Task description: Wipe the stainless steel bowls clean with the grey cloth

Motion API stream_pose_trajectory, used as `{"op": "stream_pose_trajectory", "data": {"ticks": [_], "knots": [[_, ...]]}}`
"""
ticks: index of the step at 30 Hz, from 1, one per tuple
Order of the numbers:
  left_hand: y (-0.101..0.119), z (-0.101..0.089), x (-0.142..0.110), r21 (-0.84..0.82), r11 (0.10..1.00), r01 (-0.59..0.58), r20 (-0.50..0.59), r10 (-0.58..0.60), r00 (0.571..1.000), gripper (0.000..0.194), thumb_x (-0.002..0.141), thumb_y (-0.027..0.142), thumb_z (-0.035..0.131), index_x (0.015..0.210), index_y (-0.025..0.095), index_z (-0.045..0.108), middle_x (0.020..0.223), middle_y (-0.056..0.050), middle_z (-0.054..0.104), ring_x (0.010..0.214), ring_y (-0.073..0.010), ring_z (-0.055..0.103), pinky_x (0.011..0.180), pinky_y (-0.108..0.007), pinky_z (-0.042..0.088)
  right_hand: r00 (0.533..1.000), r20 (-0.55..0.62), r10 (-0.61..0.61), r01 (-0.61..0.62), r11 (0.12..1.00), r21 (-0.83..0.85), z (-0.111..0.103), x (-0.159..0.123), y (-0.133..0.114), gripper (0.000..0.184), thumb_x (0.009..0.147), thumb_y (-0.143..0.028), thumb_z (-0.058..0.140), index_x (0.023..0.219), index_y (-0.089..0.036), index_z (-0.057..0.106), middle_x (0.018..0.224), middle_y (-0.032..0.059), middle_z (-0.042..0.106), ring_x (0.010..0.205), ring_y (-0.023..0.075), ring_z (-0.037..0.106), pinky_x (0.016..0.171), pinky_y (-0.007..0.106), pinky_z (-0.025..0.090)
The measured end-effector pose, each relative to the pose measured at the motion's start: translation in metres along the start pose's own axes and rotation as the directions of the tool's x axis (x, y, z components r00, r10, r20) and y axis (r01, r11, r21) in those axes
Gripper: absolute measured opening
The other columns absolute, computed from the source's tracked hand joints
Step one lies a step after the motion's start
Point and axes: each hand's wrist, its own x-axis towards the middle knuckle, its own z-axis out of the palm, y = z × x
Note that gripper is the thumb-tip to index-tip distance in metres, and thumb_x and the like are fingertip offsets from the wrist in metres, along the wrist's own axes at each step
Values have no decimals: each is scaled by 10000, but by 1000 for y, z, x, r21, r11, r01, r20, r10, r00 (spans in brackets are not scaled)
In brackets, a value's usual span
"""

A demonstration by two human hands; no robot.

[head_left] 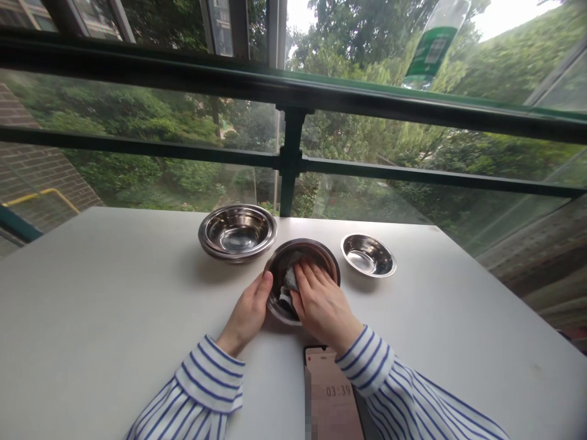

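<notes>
A steel bowl [321, 252] sits in the middle of the white table [114, 293]. My left hand [247, 315] grips its left rim, thumb over the edge. My right hand [321, 302] lies inside the bowl, fingers pressed flat on a grey cloth [288, 282] that is partly hidden under the hand. Both sleeves are white with blue stripes.
A larger stack of steel bowls [237, 232] stands behind on the left, a small steel bowl [368, 255] on the right. A phone [331, 397] showing 03:39 lies at the near edge. A green railing [293, 91] with glass panes and a bottle [433, 46] lie beyond.
</notes>
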Motion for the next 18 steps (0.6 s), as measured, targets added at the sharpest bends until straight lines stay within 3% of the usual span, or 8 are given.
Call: {"op": "stream_pose_trajectory", "data": {"ticks": [5, 8, 13, 18], "knots": [[-1, -1, 0, -10, 1000, -5, -25, 5, 1000, 482, 874, 430, 342, 1252, 162, 476, 1294, -61, 519, 1219, -202, 420, 1045, -335, 266, 963, 139, -230, 199, 958, 205, -11, -1, -8, 407, 868, -243, 377, 1251, -121, 441, 1296, 112, 471, 1256, 217, 346, 1041, 401, 299], [-2, -2, -1, 0, 1000, 6, -17, -6, 1000, 488, 876, 439, 326, 1257, 170, 471, 1284, -60, 529, 1201, -215, 442, 1037, -355, 283, 946, 195, -258, 206, 946, 251, -17, -3, -8, 383, 880, -250, 350, 1232, -141, 457, 1263, 86, 508, 1231, 205, 384, 1033, 400, 312], [0, 0, -1, 23, 1000, -7, -5, 7, 1000, 495, 870, 441, 344, 1269, 172, 458, 1330, -57, 479, 1256, -212, 368, 1063, -346, 229, 986, 56, -159, 154, 984, 89, -6, 1, -7, 421, 866, -231, 370, 1253, -80, 437, 1295, 137, 465, 1241, 256, 361, 1035, 431, 295], [2, 1, -2, 55, 998, 23, 23, -24, 999, 536, 867, 463, 330, 1294, 153, 423, 1336, -76, 468, 1238, -230, 394, 1024, -359, 301, 997, -38, 67, -69, 996, -55, 3, 3, -5, 430, 863, -200, 374, 1235, 3, 442, 1254, 215, 480, 1207, 297, 394, 1001, 441, 335]]}}
